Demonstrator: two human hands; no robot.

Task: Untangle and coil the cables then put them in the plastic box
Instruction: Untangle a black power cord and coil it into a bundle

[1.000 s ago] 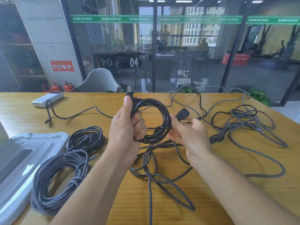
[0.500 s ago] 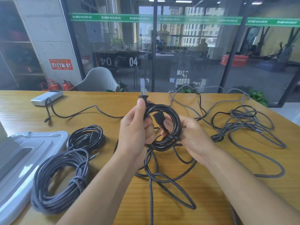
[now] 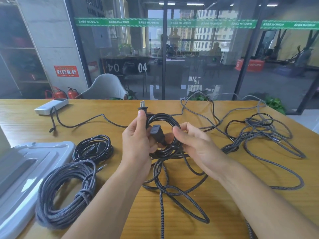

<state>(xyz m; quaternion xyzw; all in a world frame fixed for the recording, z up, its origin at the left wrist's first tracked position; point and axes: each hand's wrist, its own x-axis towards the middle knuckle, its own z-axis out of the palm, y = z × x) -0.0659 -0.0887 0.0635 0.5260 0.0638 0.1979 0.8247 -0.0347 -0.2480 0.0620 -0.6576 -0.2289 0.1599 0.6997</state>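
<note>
Power cord coil, black, is held up off the table between both hands, loop roughly upright and facing the camera. Left hand is clamped on the coil's left side, thumb pressed along the strands just under the two-prong plug, which sticks up above the thumb tip. Right hand is wrapped around the coil's right and lower side, fingers curled over the strands. Female connector is seen inside the loop, between the two hands, its long axis running from upper right down toward the left palm; it is nearer the left hand's fingers, touching or nearly so, cannot be told.

Judged step: the free end is being tucked through the loop to lock the coil. The next move turns on that connector being pulled through and around the bundle; the right hand is better placed for it, since the left is pinning the loops.

Plastic box lies down-left of the left hand, well apart, past two finished coils: small black coil and grey braided coil. Loose braided cables are spread right of the right hand and under both wrists, still tangled. Risk: loops slipping if the left grip is eased.
</note>
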